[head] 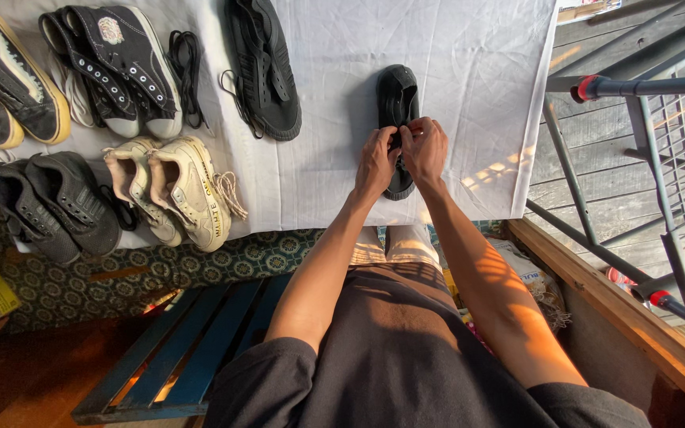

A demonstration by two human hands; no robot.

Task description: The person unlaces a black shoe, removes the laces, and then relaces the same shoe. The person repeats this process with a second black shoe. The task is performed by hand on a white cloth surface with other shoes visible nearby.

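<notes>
A black low sneaker (399, 95) lies on the white cloth (469, 71), toe pointing away from me. My left hand (376, 162) and my right hand (426, 149) meet over its middle, fingertips pinched together at the lacing area. Both hands cover the shoe's near half, so the lace itself is hidden. A second black sneaker (265, 67) lies apart to the left, its laces loose beside it.
At the left of the cloth lie several pairs: black high-tops (120, 67), cream sneakers (180, 190), dark grey shoes (53, 206) and black-and-yellow shoes (5, 75). A blue wooden pallet (192, 349) is below, a metal railing (644, 87) at right.
</notes>
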